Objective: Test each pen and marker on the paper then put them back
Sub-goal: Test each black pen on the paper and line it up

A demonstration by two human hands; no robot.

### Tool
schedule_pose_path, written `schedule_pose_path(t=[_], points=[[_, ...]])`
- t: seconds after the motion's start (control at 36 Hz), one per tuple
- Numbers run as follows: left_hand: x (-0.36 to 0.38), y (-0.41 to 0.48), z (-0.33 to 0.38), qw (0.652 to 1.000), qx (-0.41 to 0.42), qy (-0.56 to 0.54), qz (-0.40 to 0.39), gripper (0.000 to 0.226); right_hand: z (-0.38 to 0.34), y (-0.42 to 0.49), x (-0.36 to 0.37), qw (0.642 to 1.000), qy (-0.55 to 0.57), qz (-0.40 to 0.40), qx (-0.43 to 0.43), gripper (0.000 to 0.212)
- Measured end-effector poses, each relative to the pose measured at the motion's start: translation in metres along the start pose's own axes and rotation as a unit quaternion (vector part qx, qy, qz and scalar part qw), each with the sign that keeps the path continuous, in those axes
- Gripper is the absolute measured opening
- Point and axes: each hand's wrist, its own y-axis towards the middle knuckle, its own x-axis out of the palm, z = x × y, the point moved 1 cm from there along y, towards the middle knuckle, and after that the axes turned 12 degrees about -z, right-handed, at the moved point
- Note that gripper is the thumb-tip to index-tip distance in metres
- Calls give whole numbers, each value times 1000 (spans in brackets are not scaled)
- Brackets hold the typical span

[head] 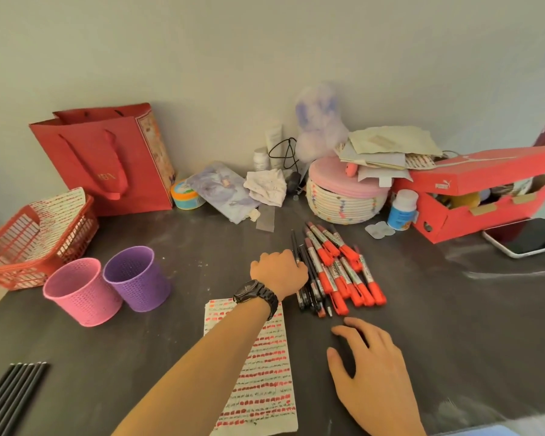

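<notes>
Several red-capped markers (343, 265) and thin black pens (309, 278) lie in a pile on the dark table. My left hand (279, 272), with a black watch on its wrist, reaches over the pile's left edge, fingers curled onto the black pens; whether it grips one is unclear. My right hand (370, 357) rests flat on the table just below the pile, fingers spread, holding nothing. A sheet of paper (261, 372) covered in rows of red marks lies under my left forearm. An empty pink cup (82, 291) and a purple cup (137, 278) stand at the left.
A red mesh basket (29, 247) holding marked paper sits far left, a red gift bag (107, 162) behind it. A woven basket (346, 196), a red shoebox (485, 199) and a phone (526, 237) line the back right. Black sticks (13, 391) lie at the lower left.
</notes>
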Motion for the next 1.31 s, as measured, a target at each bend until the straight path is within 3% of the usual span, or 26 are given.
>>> schedule_pose_path(t=[0.17,0.33,0.5,0.58,0.69,0.81,0.94,1.06,1.22,1.31], points=[[-6,3,3,1000,3,19,-25,41,1,0,1,1000,1,9,1,35],[-23,-16,-13,999,28,-5,35,41,3,0,1,1000,7,12,-4,33],[-26,-78,-56,968,122,-203,79,20,3,1,-2,999,37,6,17,24],[-15,-125,-76,954,153,-239,100,14,-1,-4,-10,995,100,0,18,26],[9,-188,-98,952,165,-231,115,23,-25,-27,-24,949,315,-8,25,44],[51,-239,-118,960,183,-178,118,25,-68,-53,-22,859,506,-83,-1,24],[83,-283,-132,963,184,-127,151,13,-107,-96,4,818,562,-115,-49,14],[96,-297,-142,949,179,-237,107,22,-121,-111,23,818,556,-134,-59,20],[112,-297,-139,949,168,-257,64,41,-132,-125,41,839,523,-136,-58,16],[111,-301,-136,948,173,-259,66,30,-133,-130,43,858,499,-114,-50,16]])
